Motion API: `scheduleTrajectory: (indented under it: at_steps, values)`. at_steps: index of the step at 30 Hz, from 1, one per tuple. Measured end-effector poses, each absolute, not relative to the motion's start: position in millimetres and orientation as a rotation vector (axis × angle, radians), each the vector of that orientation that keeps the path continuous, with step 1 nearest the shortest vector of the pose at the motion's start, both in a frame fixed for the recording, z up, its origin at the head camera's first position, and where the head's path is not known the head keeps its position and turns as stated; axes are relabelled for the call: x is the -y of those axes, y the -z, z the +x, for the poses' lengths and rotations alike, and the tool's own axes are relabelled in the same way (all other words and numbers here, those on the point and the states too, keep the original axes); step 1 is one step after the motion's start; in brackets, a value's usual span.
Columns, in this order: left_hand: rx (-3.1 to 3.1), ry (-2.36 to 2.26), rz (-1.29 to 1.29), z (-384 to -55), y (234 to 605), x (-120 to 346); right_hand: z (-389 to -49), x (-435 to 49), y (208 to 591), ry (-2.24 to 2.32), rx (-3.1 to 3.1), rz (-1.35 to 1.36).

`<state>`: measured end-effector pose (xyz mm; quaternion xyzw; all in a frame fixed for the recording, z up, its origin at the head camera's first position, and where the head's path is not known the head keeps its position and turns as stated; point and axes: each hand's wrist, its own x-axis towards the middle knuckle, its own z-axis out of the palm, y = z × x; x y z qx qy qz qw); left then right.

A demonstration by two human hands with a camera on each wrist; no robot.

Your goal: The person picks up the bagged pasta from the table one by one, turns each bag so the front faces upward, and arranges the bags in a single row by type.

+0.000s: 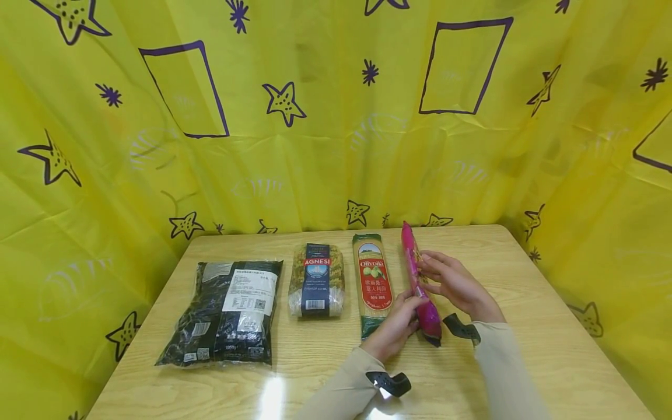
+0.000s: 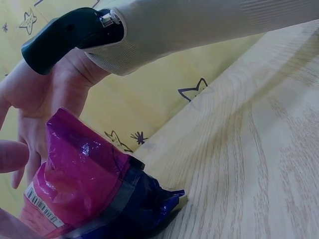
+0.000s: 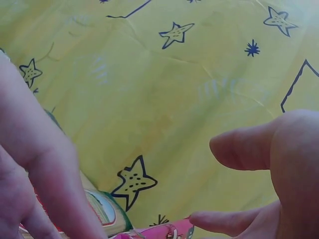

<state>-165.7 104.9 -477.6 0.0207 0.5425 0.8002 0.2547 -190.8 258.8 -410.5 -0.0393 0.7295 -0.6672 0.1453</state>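
Observation:
A long pink plastic packet (image 1: 429, 315) with a dark end stands tilted on its edge on the right half of the table. My left hand (image 1: 396, 326) grips its near part from the left, thumb over the top. From the right, my right hand (image 1: 459, 286) reaches along the packet's far side with fingers extended, touching it. The left wrist view shows the packet's pink and dark blue end (image 2: 84, 164) close up, its lower corner at the wood. In the right wrist view, the right thumb and a finger are spread apart near the pink packet's end (image 3: 169, 230).
Left of the packet lies a red-labelled spaghetti pack (image 1: 374, 274), close to my left hand. Farther left are an AGNESI spiral pasta bag (image 1: 317, 280) and a large black bag (image 1: 228, 312). A yellow patterned curtain (image 1: 325, 151) surrounds the wooden table (image 1: 315, 373).

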Motion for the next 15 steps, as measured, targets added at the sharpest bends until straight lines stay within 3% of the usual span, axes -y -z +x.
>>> scheduleTrajectory:
  at_steps: [15]
  values:
    - [-1.439,-2.159,0.028,-166.4,479.5,-98.9,-193.4,-262.3,416.0,1.897,-2.089,-0.156]
